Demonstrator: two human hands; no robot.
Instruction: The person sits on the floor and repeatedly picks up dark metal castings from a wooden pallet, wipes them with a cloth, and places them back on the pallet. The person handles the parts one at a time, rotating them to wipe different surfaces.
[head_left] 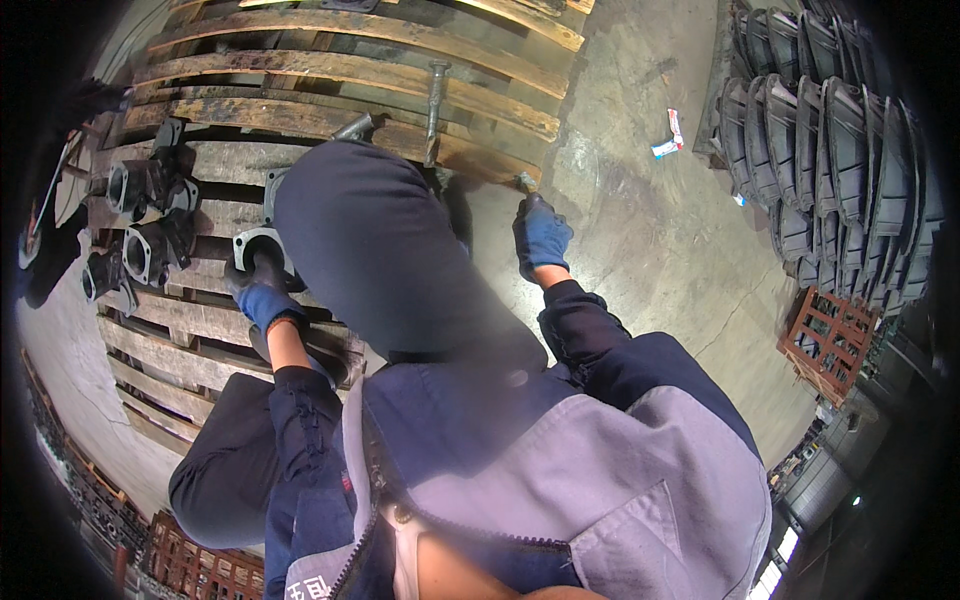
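My left hand [265, 295], in a blue glove with dark fingers, grips a grey flanged metal casting [243, 243] on the wooden pallet, its fingers at the round opening. My knee hides part of that casting. My right hand [543, 238], gloved the same way, is closed off the pallet's right edge. A short pale tip [527, 181] sticks out beyond its fingers; the rest of that thing is hidden in the fist. Left of my left hand stand several similar castings, among them a flanged one [140, 254].
A long metal rod with a wider head [435, 110] lies across the pallet slats [350, 65], near a metal cylinder [355, 127]. Stacked dark ribbed parts [830, 150] and a rusty red crate [828, 345] stand at the right. A white-and-red wrapper [668, 135] lies on the concrete floor.
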